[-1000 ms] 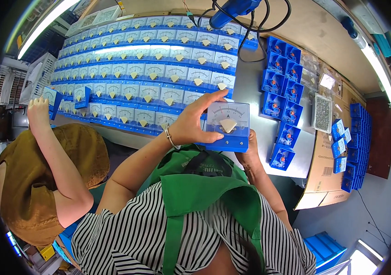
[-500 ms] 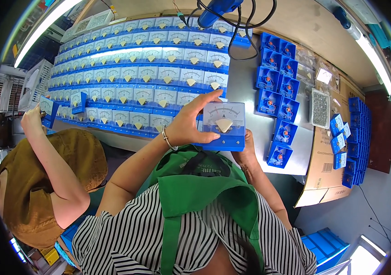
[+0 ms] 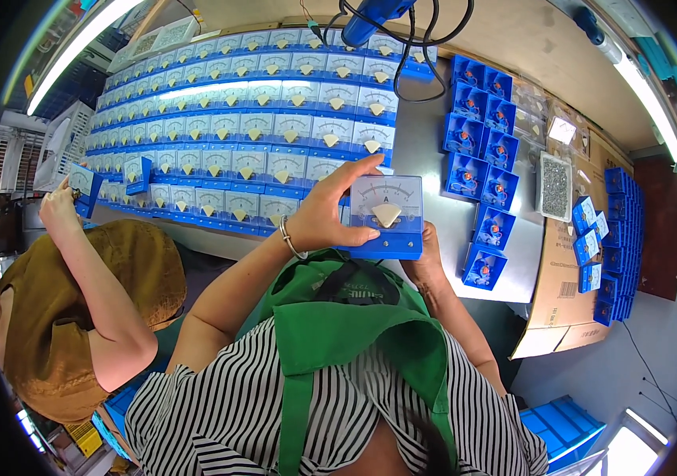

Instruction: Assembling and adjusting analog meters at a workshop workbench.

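Held up before my chest is an ammeter (image 3: 387,214) with a blue base, a clear front over a white dial, and a cream fan-shaped piece low on the dial. My left hand (image 3: 329,208) grips its left side, thumb across the front and fingers behind. At the lower right edge, my right hand (image 3: 427,252) closes on the same ammeter, most of its fingers hidden behind it. Just beyond, rows of similar meters (image 3: 255,131) cover the table's left side.
Open blue housings (image 3: 465,136) with wiring inside stand in two columns on the metal table (image 3: 421,143). Right of them are a tray of small parts (image 3: 555,186) and cardboard (image 3: 548,293). A blue tool (image 3: 370,22) with black cable hangs above. A co-worker's hand (image 3: 61,210) holds a meter at left.
The ammeter has shifted very slightly left and up, still in both my hands. At the left, the co-worker's hand and meter have moved slightly.
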Motion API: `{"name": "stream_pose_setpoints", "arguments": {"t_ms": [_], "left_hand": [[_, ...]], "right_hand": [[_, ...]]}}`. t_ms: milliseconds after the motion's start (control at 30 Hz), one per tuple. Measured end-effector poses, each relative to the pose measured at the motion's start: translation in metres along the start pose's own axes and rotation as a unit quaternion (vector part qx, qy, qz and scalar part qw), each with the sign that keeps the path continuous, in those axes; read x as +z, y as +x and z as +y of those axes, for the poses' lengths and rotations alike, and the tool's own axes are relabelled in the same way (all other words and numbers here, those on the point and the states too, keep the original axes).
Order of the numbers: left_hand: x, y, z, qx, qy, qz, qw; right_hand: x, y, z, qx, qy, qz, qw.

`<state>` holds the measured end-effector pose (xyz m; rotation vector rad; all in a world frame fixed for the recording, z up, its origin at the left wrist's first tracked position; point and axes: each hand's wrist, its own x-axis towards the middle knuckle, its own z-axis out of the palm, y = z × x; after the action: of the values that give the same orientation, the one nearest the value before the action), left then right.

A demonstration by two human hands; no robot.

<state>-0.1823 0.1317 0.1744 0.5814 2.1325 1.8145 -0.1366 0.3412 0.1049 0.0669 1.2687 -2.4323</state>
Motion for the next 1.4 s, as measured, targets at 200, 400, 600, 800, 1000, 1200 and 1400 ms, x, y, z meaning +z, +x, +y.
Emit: {"name": "stream_pose_setpoints", "arguments": {"t_ms": [200,400,600,800,1000,1200,1400], "left_hand": [[0.007,0.002,-0.020,0.018,0.026,0.025,0.999],[0.029,0.033,-0.062,0.068,0.188,-0.026,0.980],[-0.001,0.073,-0.100,0.111,0.287,0.016,0.951],[-0.045,0.184,-0.144,0.158,0.365,0.016,0.918],[-0.071,0.348,-0.181,0.133,0.539,0.086,0.828],[-0.066,0.398,-0.198,0.022,0.648,0.089,0.756],[-0.035,0.309,-0.156,0.149,0.349,0.096,0.920]], "right_hand": [[-0.013,-0.008,-0.030,0.079,0.108,0.076,0.988],[-0.040,-0.008,-0.039,0.006,-0.208,0.165,0.964],[-0.112,0.007,0.006,-0.064,-0.727,0.218,0.648],[-0.111,0.004,-0.009,-0.110,-0.698,0.272,0.653],[-0.082,-0.010,-0.018,-0.083,-0.620,0.269,0.732],[-0.060,-0.013,-0.018,-0.058,-0.554,0.262,0.788],[-0.047,-0.003,-0.032,-0.100,-0.530,0.256,0.802]]}}
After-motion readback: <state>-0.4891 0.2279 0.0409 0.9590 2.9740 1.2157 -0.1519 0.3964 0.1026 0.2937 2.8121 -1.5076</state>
